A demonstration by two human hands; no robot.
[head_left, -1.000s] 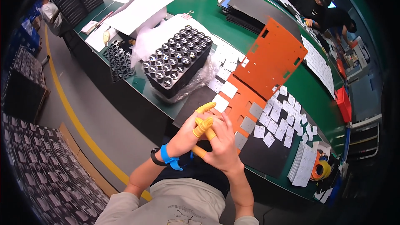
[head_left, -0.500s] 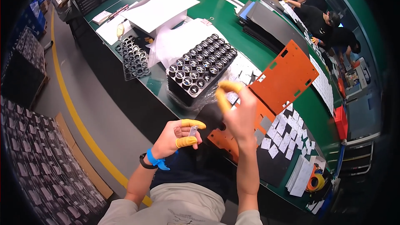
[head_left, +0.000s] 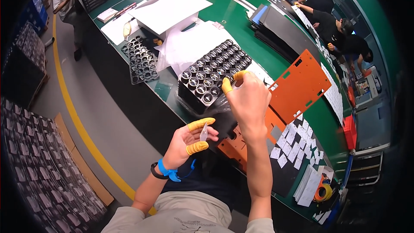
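Observation:
My left hand (head_left: 183, 143), with yellow finger cots on thumb and index finger, holds a small flat translucent piece (head_left: 204, 132) between those fingertips. My right hand (head_left: 250, 99) reaches over the near right side of a black tray (head_left: 189, 91) filled with rows of round black parts with shiny tops (head_left: 208, 98). Its cotted thumb and index finger close around one round black part (head_left: 229, 78) at the tray's edge. Whether that part is lifted cannot be made out. A blue band and a black band circle my left wrist.
An orange panel (head_left: 297, 88) leans up behind my right hand, beside many white cards (head_left: 297, 140). An emptier tray (head_left: 143, 62) and a white board (head_left: 171, 11) lie farther left. Dark sheets (head_left: 280, 28) stack at the back. Several people stand around the far tables.
My right hand has moved from above the orange panel to the tray's edge and closed its fingers on a round part. The left hand's translucent piece has turned.

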